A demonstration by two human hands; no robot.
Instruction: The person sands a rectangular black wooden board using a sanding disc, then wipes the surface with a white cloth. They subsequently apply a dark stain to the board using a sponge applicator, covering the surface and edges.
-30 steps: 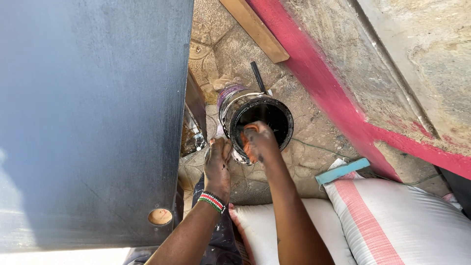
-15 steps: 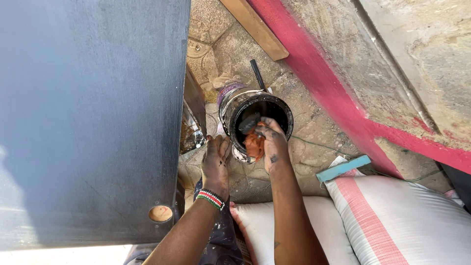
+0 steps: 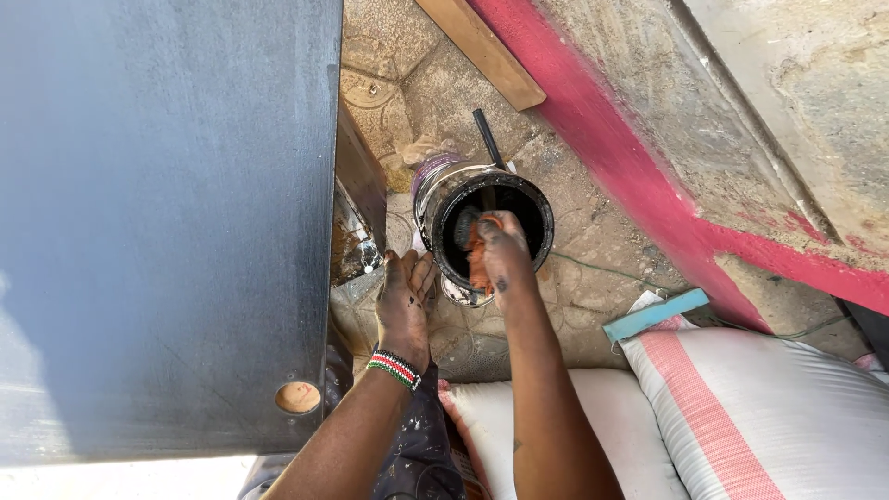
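Head view: the right hand (image 3: 505, 255) reaches from 6 o'clock over the black paint can (image 3: 491, 231), fingers clamped on an orange-handled brush (image 3: 475, 252) at the can's near rim. The left hand (image 3: 405, 310) rests at the can's 8 o'clock, fingers loosely together and holding nothing, a beaded wristband (image 3: 394, 368) behind it. Since half a second ago the right hand sits slightly further over the can's mouth. The brush's long axis runs roughly 12 to 6 o'clock, its bristle end toward 12. A black stick (image 3: 488, 141) leans out at 12 o'clock.

Right hand (image 3: 500, 255) outstretched, fingers curled shut; left hand (image 3: 405, 310) lower, palm down, fingers loosely spread.
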